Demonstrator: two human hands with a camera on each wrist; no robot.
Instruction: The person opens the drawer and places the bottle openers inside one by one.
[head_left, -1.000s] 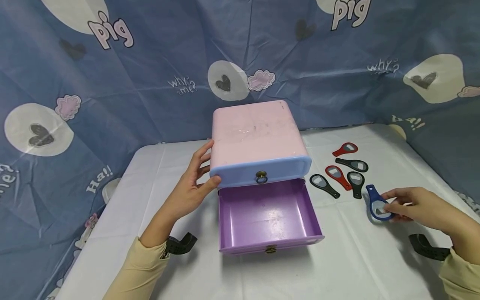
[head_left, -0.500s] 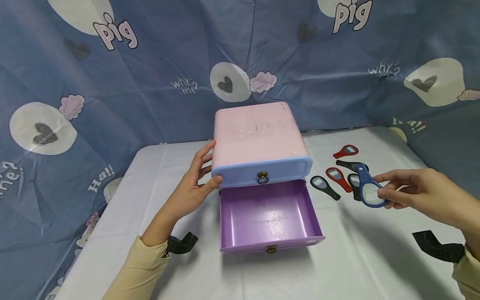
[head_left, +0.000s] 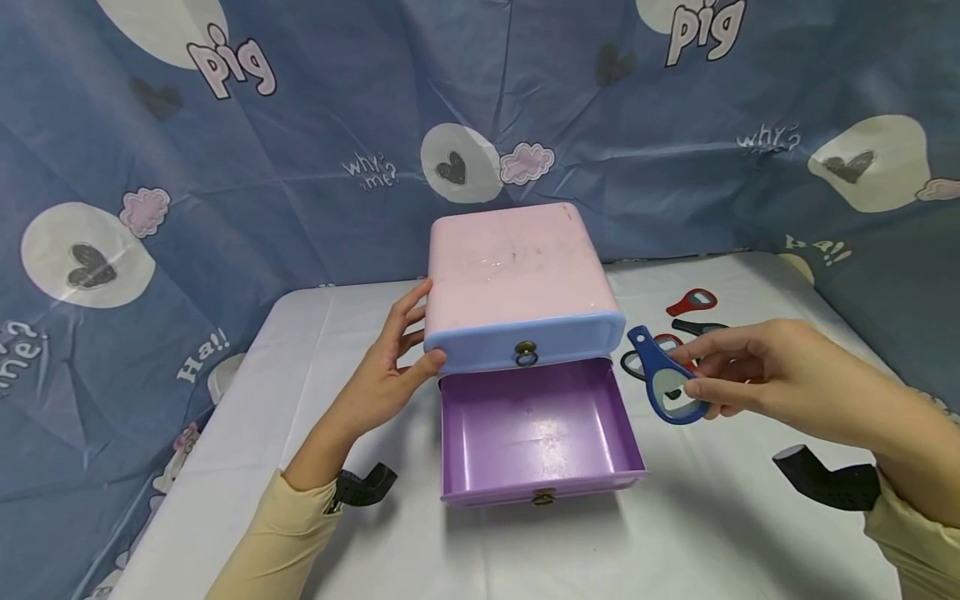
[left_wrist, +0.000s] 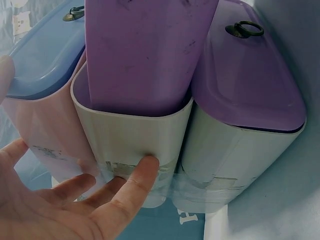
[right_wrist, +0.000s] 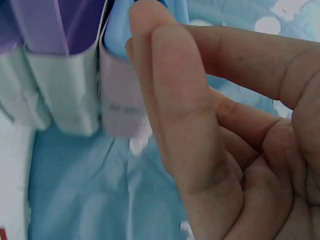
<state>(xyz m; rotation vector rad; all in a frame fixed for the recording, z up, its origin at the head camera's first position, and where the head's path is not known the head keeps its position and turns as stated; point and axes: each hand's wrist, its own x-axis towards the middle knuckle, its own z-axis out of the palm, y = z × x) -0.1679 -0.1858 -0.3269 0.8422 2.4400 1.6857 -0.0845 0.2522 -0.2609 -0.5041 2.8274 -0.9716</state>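
Observation:
My right hand pinches a blue magnifying glass by its lens end, handle pointing up and left. It is held above the table, just right of the cabinet. In the right wrist view my fingers hide it. My left hand rests spread against the left side of a small drawer cabinet, thumb at the front corner. The cabinet has a pink top and a blue top drawer. Below, a purple drawer is pulled out with nothing in it. The left wrist view shows another purple drawer, closed.
Several magnifying glasses lie right of the cabinet: a red one at the back, a black one, and others partly hidden behind the blue one. A white cloth covers the table. Printed blue fabric hangs behind.
My right hand has lifted the blue magnifying glass off the table and carried it left toward the cabinet, over the other magnifying glasses. My left hand stays in place.

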